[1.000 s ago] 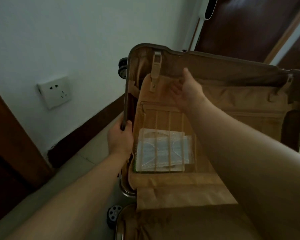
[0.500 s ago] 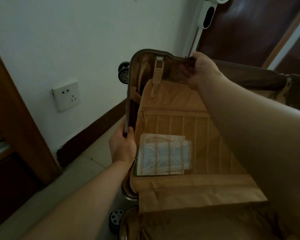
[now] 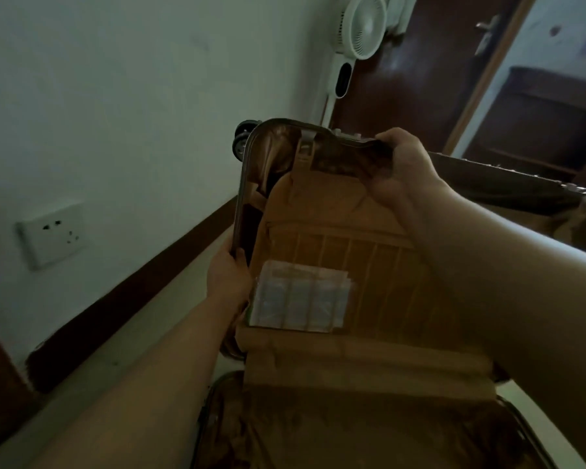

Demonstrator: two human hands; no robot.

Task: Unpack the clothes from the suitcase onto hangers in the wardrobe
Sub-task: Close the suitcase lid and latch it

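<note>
The fingers of the left hand (image 3: 229, 277) are curled tight round the left edge of the suitcase lid (image 3: 322, 211), thumb on the inner side, low on that edge. The right hand (image 3: 403, 167) is closed over the lid's top rim, fingers hooked over the far side and out of sight, thumb and palm toward the camera. Between them the two hands hold the lid raised, roughly upright.

Outward from the grips, the lid's tan lining carries a mesh pocket (image 3: 345, 262) with a flat packet of face masks (image 3: 301, 299) behind the mesh, low and to the left. Below, the bottom half of the suitcase (image 3: 318, 434) lies open on the floor, and something brownish and crumpled fills it (probably the clothes, though the light is too dim to be sure). No hanger or wardrobe shows here. A wheel (image 3: 242, 138) pokes out behind the lid's top left corner, a wall socket (image 3: 53, 233) sits on the wall to the left, and a white fan (image 3: 359, 32) stands by the dark door (image 3: 413, 69) just beyond.

The main risk is the lid itself. If either hand lets go early, it could drop shut on the other wrist, or swing back and knock the fan, which looks near. The masks seem safely pocketed.
</note>
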